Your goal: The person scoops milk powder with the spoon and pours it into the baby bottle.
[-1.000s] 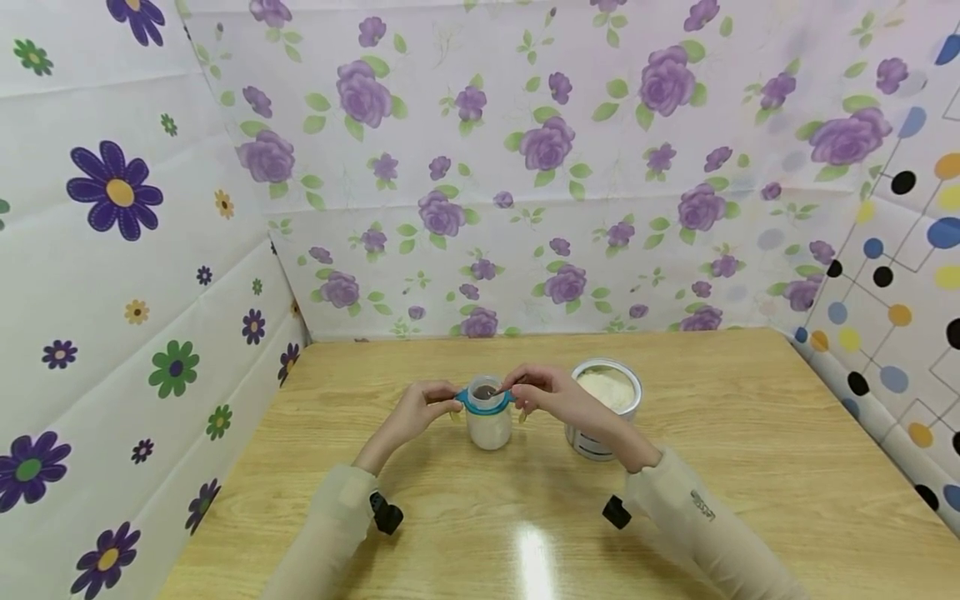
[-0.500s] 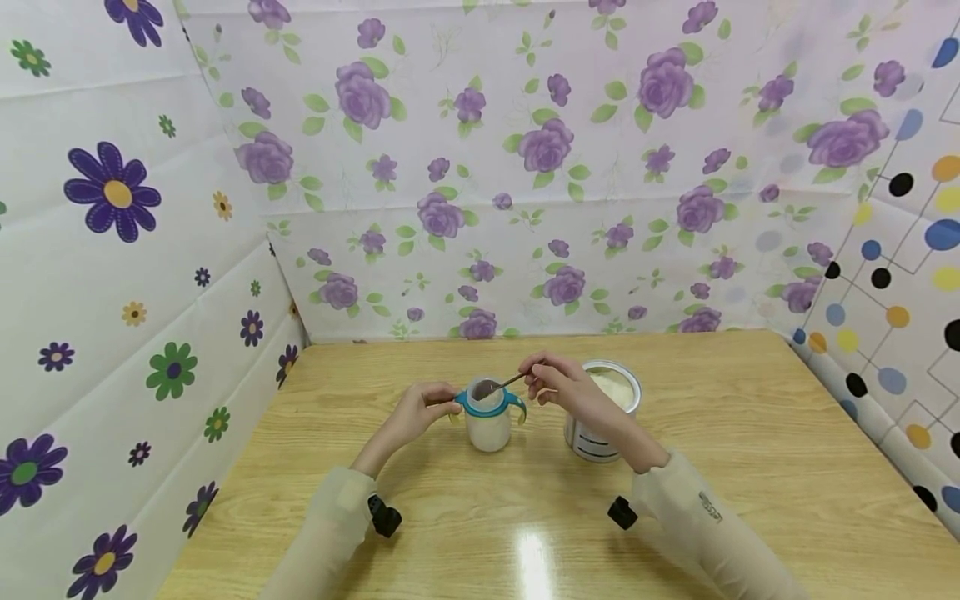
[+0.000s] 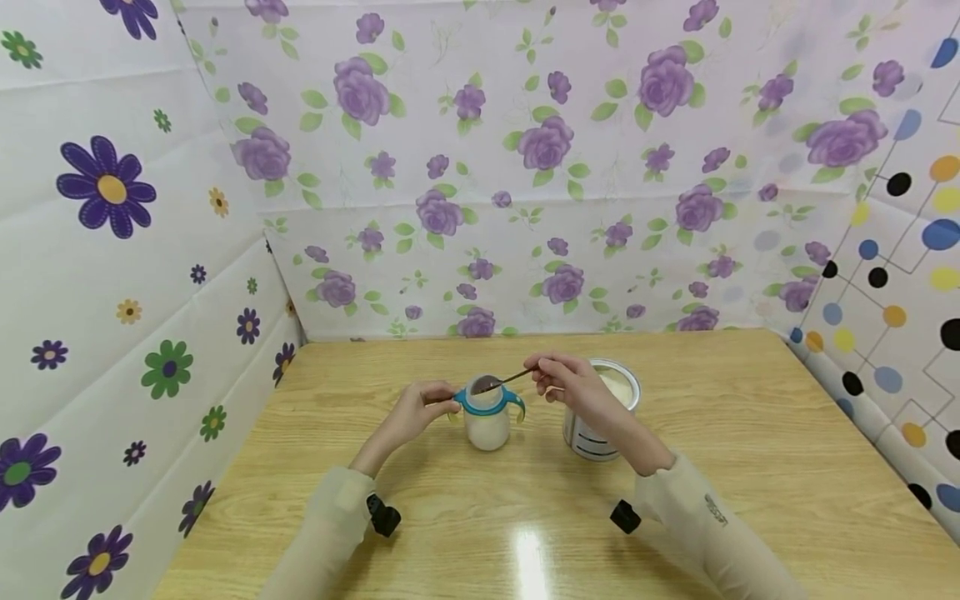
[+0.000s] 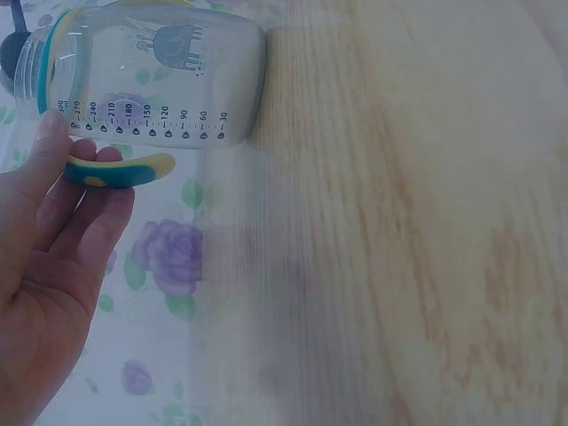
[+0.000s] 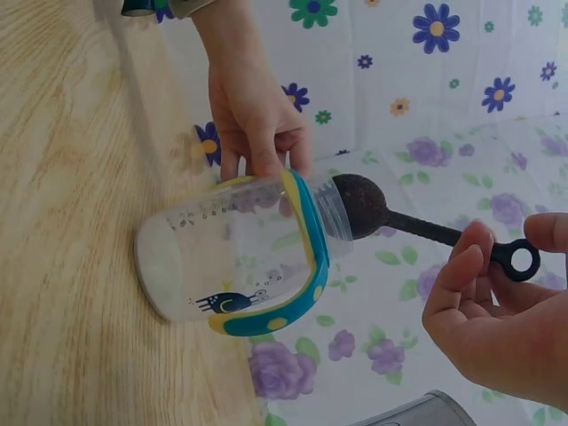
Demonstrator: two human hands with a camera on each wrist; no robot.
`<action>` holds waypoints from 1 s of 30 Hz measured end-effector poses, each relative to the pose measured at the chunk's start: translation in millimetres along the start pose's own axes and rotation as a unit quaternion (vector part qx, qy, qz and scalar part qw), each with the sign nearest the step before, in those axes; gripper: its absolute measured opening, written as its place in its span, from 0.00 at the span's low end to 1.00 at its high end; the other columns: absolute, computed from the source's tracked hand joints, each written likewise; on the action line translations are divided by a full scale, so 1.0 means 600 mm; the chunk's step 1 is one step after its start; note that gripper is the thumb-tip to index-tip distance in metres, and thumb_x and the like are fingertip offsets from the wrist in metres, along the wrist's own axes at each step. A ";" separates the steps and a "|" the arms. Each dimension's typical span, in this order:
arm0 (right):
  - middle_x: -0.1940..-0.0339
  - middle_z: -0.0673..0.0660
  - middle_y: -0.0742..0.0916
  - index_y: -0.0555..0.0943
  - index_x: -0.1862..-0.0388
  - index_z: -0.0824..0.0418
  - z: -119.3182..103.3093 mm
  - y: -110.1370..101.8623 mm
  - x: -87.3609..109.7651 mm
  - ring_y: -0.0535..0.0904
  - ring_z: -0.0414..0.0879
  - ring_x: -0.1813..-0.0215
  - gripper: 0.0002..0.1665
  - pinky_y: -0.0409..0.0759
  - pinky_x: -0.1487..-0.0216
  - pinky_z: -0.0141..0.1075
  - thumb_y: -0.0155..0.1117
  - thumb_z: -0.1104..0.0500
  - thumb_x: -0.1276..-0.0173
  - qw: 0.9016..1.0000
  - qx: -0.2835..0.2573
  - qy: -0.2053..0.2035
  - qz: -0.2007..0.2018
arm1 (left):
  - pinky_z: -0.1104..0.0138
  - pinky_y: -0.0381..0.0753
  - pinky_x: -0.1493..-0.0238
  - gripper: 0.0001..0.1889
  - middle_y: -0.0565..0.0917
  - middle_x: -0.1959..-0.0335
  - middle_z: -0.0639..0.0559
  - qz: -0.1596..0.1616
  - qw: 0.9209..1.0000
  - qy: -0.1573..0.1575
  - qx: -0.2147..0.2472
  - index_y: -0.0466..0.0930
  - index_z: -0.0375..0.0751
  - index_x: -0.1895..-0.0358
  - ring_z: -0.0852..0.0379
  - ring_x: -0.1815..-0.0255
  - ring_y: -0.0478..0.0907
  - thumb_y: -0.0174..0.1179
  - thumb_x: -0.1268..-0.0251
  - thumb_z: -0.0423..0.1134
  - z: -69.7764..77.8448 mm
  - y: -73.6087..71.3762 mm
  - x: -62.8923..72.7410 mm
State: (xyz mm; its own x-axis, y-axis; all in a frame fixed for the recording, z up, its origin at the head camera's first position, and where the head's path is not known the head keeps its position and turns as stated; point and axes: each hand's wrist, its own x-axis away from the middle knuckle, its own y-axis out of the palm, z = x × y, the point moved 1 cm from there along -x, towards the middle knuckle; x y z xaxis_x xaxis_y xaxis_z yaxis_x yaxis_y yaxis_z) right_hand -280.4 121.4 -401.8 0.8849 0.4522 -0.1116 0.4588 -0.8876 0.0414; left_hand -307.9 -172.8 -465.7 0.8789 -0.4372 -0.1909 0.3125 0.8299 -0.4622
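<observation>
A clear baby bottle (image 3: 487,432) with a teal-and-yellow handled collar stands upright on the table. Whitish contents lie in its bottom (image 5: 164,266). My left hand (image 3: 411,413) holds the bottle's left handle (image 4: 120,170), thumb on one side and fingers behind. My right hand (image 3: 576,387) pinches the ring-ended handle of a dark measuring scoop (image 5: 424,228). The scoop slants down leftward, its round bowl (image 5: 359,204) at the bottle's mouth. What the bowl holds is hidden. Close to my right hand stands a tin of pale powder (image 3: 592,442), partly covered by that hand and wrist.
The wooden table (image 3: 352,367) runs up to a flowered cloth (image 3: 450,275) at the back. Patterned cloths also hang at the left and right sides. The tin's open rim (image 3: 633,383) rises right of the bottle.
My right hand has moved right and slightly up from the bottle's right handle, which shows now. The scoop's handle has come into view, its bowl still at the mouth. My left hand keeps its place.
</observation>
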 end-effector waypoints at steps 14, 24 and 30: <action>0.64 0.51 0.82 0.79 0.42 0.65 -0.012 0.000 0.017 0.78 0.44 0.65 0.21 0.77 0.66 0.32 0.50 0.53 0.22 0.985 0.164 -0.059 0.004 | 0.49 0.83 0.51 0.09 0.86 0.59 0.43 -0.002 1.000 0.013 -0.006 0.84 0.42 0.54 0.54 0.58 0.85 0.61 0.34 0.38 0.004 -0.008 -0.012; 0.63 0.54 0.83 0.80 0.42 0.58 0.002 0.016 0.045 0.78 0.47 0.66 0.17 0.75 0.67 0.32 0.51 0.55 0.22 0.971 0.222 -0.087 0.005 | 0.58 0.84 0.53 0.09 0.86 0.59 0.44 -0.011 1.000 0.010 0.001 0.84 0.43 0.55 0.58 0.60 0.85 0.62 0.35 0.40 0.000 -0.003 -0.002; 0.61 0.55 0.84 0.80 0.43 0.59 0.008 0.019 0.052 0.79 0.53 0.64 0.17 0.77 0.66 0.32 0.51 0.56 0.23 0.968 0.229 -0.105 0.004 | 0.57 0.84 0.52 0.09 0.86 0.58 0.43 -0.012 1.000 0.014 0.007 0.84 0.42 0.54 0.53 0.58 0.85 0.62 0.34 0.39 0.000 -0.002 0.000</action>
State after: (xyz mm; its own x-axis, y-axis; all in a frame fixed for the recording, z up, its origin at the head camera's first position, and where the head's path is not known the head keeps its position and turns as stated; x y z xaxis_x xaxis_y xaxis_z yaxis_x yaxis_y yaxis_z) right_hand -248.0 124.7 -409.2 0.8303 0.4606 -0.3139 0.3264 -0.8583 -0.3960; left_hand -308.1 -173.6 -465.0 0.8605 -0.4663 -0.2050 0.3382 0.8239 -0.4548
